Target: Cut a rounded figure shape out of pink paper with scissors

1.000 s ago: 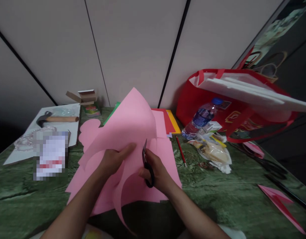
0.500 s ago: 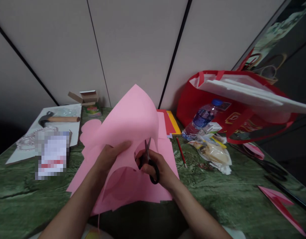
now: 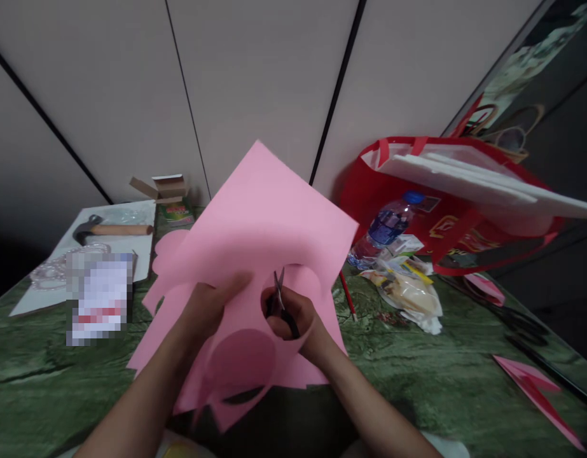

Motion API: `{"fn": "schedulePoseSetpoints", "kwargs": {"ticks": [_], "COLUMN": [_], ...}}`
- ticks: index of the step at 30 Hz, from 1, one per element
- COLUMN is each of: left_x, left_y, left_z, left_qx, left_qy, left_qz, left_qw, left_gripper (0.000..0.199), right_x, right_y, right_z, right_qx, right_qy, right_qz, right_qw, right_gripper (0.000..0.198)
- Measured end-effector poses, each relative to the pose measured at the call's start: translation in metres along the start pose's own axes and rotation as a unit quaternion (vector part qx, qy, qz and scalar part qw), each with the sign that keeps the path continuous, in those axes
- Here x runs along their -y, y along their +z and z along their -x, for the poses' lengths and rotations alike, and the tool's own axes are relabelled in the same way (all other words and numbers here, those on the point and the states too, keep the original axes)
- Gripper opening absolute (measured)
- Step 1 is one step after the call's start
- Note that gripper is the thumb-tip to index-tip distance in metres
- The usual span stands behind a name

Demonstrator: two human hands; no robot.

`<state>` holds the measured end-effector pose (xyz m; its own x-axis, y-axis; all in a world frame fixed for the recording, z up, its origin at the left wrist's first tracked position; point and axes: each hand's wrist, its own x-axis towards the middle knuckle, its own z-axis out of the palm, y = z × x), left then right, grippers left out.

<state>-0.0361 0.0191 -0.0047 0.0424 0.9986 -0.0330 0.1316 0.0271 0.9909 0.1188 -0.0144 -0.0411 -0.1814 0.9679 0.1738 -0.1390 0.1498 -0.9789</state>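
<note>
Though curves are already cut through its lower half, the large pink paper sheet (image 3: pixel 269 203) at frame centre is uncut towards the top; the left hand (image 3: pixel 208 306) grips it, the right hand (image 3: pixel 304 317) grasping black-handled metal scissors (image 3: pixel 279 296), blades parted.

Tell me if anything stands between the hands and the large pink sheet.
Nothing visible blocks them: the left hand holds the large pink sheet directly, and the right hand holds scissors; whether the blades touch the sheet is unclear.
</note>
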Motion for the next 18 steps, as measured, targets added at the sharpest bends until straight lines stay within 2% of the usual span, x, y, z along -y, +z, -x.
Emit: {"fn": "schedulePoseSetpoints", "kwargs": {"ticks": [4,8,11,18], "left_x": [0.006,0.008,0.008,0.018], "left_y": [0.009,0.007,0.006,0.008], "left_z": [-0.008,-0.004,-0.004,-0.007], "left_qx": [-0.005,0.007,0.010,0.029], "left_qy": [-0.048,-0.028,-0.039,-0.065], "left_qz": [0.008,-0.017,-0.020,0.014], "left_qw": [0.999,0.999,0.999,0.997], "left_gripper": [0.038,0.035,0.037,0.035], "right_x": [-0.006,-0.009,-0.008,-0.014], "right_y": [0.001,0.000,0.001,0.006], "right_z": [-0.004,-0.006,-0.005,0.005], "right_qx": [-0.014,-0.029,-0.034,-0.101], "right_qy": [-0.017,0.004,0.012,0.012], "right_qz": [0.018,0.009,0.010,0.028], "right_qw": [1.000,1.000,0.999,0.994], "right_gripper": [0.022,0.025,0.025,0.010]}}
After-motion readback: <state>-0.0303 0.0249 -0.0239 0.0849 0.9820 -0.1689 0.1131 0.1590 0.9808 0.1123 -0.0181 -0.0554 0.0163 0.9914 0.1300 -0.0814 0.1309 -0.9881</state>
